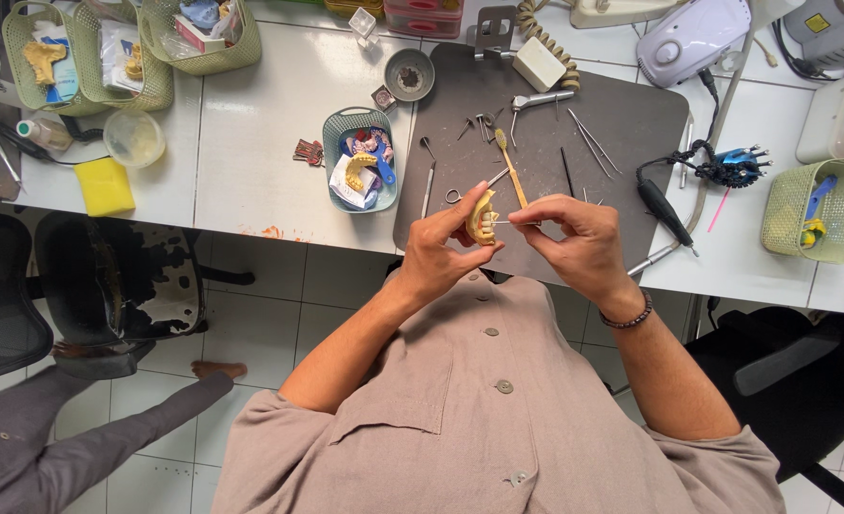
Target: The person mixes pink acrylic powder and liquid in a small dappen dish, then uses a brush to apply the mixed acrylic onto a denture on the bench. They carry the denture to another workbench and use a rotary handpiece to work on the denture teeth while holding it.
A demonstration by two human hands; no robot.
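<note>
My left hand has its grip closed around the yellow dental cast, held up in the air just off the near edge of the dark mat on the desk. My right hand pinches a thin metal pick with its tip at the teeth. The cast is held only at its edges over the tiled floor, so I judge a hard push could slip the pick, chip a tooth or knock the cast loose.

Matt yellow dental cast; thin shiny metal instrument
</note>
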